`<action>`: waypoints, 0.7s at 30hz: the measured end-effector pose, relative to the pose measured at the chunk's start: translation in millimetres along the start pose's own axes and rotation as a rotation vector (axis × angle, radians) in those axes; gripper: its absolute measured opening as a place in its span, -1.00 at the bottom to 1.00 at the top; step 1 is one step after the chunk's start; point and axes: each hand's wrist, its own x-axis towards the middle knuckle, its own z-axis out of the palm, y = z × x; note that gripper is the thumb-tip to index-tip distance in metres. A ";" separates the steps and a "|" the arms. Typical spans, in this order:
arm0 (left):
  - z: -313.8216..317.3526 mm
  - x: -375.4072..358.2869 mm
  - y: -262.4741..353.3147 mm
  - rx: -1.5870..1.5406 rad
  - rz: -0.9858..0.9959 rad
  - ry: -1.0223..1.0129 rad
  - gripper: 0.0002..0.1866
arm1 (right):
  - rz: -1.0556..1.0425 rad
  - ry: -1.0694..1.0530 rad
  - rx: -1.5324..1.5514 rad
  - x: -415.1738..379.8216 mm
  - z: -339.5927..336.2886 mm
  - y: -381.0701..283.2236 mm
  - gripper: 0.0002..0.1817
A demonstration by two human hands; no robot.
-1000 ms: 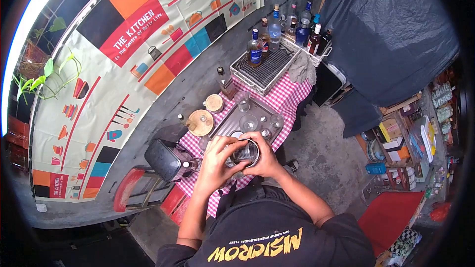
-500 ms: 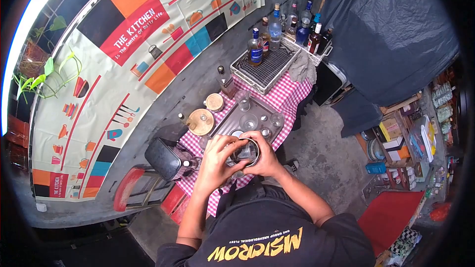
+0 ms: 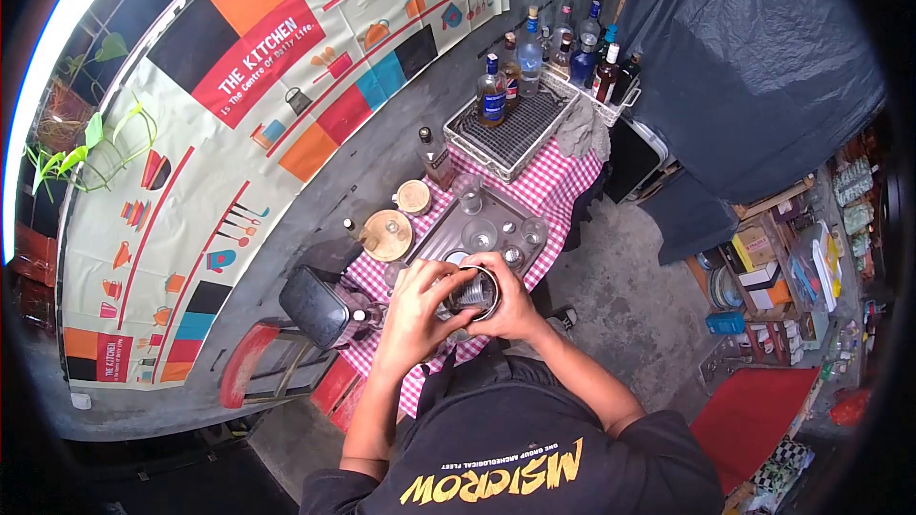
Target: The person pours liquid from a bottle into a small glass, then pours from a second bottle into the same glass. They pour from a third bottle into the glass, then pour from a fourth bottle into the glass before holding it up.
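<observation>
Above the near edge of the table, a metal cocktail shaker is tipped with its round mouth toward me. Ribbed, coil-like lines show inside its dark opening. My right hand is closed around its right side. From the left, my left hand curves its fingers and thumb over the mouth and grips there; the fingers partly hide the inside. Just beyond my hands lies a metal tray carrying several clear glasses, among them a wide glass and a taller glass.
Several liquor bottles stand on and behind a white-rimmed drying rack at the back. Two round wooden pieces sit left of the tray on the checked tablecloth. A black bin stands left; a grey cloth hangs by the rack.
</observation>
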 end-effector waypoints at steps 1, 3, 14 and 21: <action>-0.4 0.3 0.5 -0.002 -0.001 -0.001 -0.38 | 0.005 -0.005 -0.002 0.3 -0.5 -0.6 0.05; -1.2 0.8 1.8 -0.001 -0.003 -0.007 -0.38 | 0.018 -0.015 -0.005 0.0 -1.8 -2.3 0.08; -2.1 3.1 4.9 -0.002 -0.025 -0.021 -0.37 | 0.021 -0.012 0.015 0.3 -1.9 0.3 0.08; -1.5 2.7 3.4 0.023 -0.016 -0.032 -0.37 | -0.009 -0.013 -0.004 -0.4 -2.9 2.5 0.06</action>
